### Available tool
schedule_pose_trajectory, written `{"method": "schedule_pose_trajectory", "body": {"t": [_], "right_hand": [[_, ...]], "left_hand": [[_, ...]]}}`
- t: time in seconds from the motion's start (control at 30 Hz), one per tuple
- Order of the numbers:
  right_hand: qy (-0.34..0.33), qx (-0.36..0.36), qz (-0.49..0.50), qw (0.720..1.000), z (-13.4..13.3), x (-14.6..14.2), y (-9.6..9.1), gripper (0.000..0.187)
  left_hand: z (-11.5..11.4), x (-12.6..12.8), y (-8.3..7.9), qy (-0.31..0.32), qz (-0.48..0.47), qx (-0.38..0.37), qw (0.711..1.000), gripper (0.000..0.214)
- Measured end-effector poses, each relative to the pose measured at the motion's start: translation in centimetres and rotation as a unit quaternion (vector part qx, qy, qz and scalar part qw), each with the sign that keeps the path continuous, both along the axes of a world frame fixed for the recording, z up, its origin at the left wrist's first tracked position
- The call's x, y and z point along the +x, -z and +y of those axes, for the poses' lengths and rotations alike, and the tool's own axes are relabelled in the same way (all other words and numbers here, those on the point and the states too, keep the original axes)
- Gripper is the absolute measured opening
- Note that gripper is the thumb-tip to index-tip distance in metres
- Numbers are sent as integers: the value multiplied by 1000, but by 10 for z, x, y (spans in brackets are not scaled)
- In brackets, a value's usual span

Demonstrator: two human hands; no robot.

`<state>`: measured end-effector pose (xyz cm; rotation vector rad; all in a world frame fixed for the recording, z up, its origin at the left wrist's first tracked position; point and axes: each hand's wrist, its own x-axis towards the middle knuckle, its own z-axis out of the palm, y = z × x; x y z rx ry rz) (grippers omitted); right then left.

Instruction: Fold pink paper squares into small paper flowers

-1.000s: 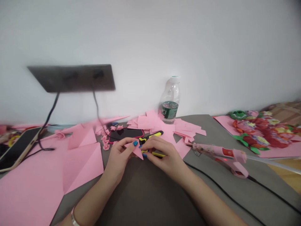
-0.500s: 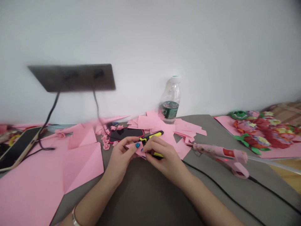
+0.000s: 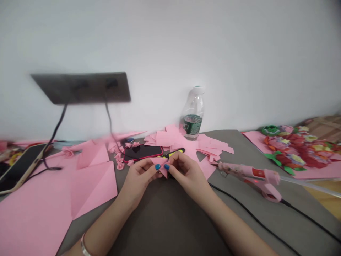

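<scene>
Between my two hands is a small folded piece of pink paper (image 3: 159,162), pointed at its lower end. My left hand (image 3: 140,177) pinches its left side, thumb on top. From the right, my right hand (image 3: 188,173) pinches the other side, and the two thumbs with blue nails nearly meet on the paper. Part of the fold is hidden behind the fingers. Just behind my hands lies a black and yellow tool (image 3: 174,153), mostly covered. A dark phone with a red edge (image 3: 142,152) rests beyond my left hand, beside several small folded pink paper pieces (image 3: 119,160).
Cut pink paper pieces (image 3: 170,138) lie around a water bottle (image 3: 193,113) by the wall. A pink glue gun (image 3: 250,174) with a trailing cord rests at right, near paper flowers (image 3: 295,149). Large pink sheets (image 3: 34,199) and another phone (image 3: 22,167) are at left.
My right hand has turned, bringing its thumb over the front of the paper beside the left thumb. The paper now shows a narrower, pointed fold.
</scene>
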<state>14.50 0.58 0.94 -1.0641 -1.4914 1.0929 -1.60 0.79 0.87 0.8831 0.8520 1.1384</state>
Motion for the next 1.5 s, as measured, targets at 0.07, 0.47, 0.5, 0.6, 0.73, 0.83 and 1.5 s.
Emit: {"method": "schedule_pose_trajectory", "body": {"t": [0.07, 0.47, 0.5, 0.6, 0.73, 0.83, 1.5], "right_hand": [[-8, -10, 9, 1000, 0, 0, 0, 17], [-13, -32, 33, 999, 5, 2, 2, 25], [-16, -38, 39, 998, 5, 2, 2, 26], [-25, -53, 47, 997, 5, 2, 1, 27], [-34, -62, 39, 997, 6, 4, 0, 26], [-44, -64, 31, 996, 7, 7, -1, 26], [-57, -79, 29, 995, 8, 10, -1, 32]], "left_hand": [[0, 0, 0, 8, 22, 20, 1000, 25], [2, -2, 7, -8, 65, 36, 997, 27], [2, -2, 6, -12, 67, 39, 997, 26], [2, -2, 6, -18, 75, 47, 996, 22], [2, -2, 6, -21, 90, 55, 994, 17], [2, -2, 6, -21, 97, 54, 994, 19], [-1, 0, 3, -5, 117, 51, 992, 24]]}}
